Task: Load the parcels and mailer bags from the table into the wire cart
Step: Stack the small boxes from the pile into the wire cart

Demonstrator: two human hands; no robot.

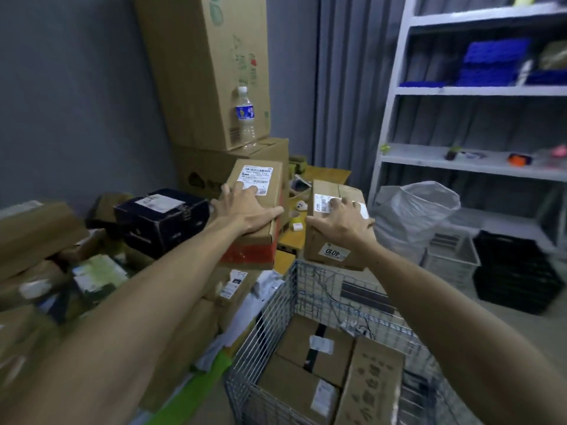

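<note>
Simultaneously, left hand (245,207) gripping red-banded parcel (250,252) from above, right hand (341,223) likewise gripping 4010 parcel (320,240).

Can't read label print on left box (254,253) or right box (319,240), too small. Parcel pile (40,237) lower left, blurry mush. Wire cart (271,305) cropped at bottom edge.
</note>
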